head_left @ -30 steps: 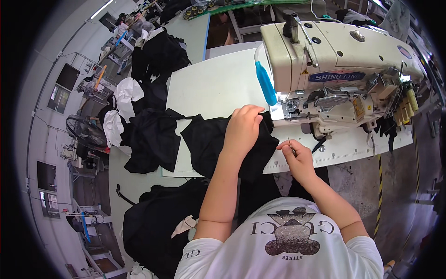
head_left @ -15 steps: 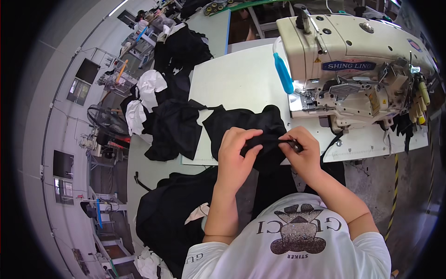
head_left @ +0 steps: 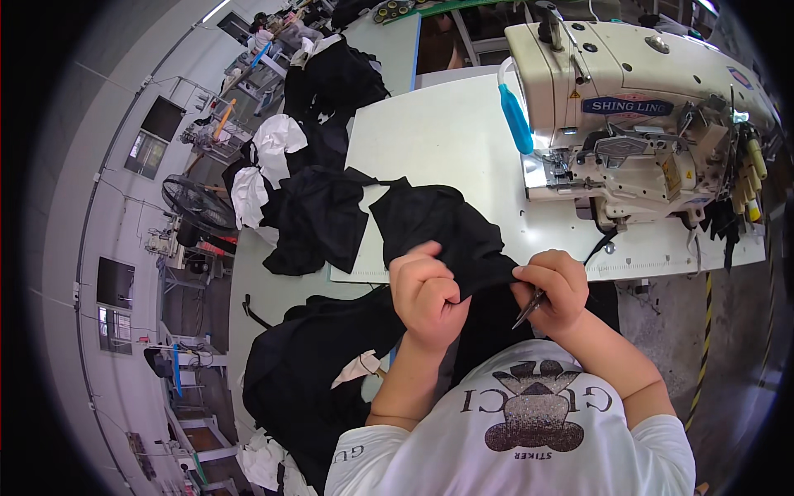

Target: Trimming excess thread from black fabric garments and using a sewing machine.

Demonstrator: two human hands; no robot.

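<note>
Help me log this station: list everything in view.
Machine: 1, cream, upper right
Tube: 1, blue, machine's left end
Board: 1, white, under machine
Side table: 1, grey, left
Cloth: several, black, centre and left
Crumpled sheets: several, white, left
Fan: 1, dark, far left
Far equipment: uncountable, mixed, left
Co-worker: 1, light top, upper left
Snips: 1, dark, below centre
Shirt: 1, white, bottom
Left hand: 1, bare, centre
Right hand: 1, bare, holding snips

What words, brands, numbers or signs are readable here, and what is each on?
I won't copy wording, but text stands here:
Blue plate on cream sewing machine: pale letters, legible.
White T-shirt: dark upside-down letters around a glittery figure; more on a sleeve.
Yellow labels and blue badge on the machine: too small to read.
White tabletop's scale: too small to read.
</note>
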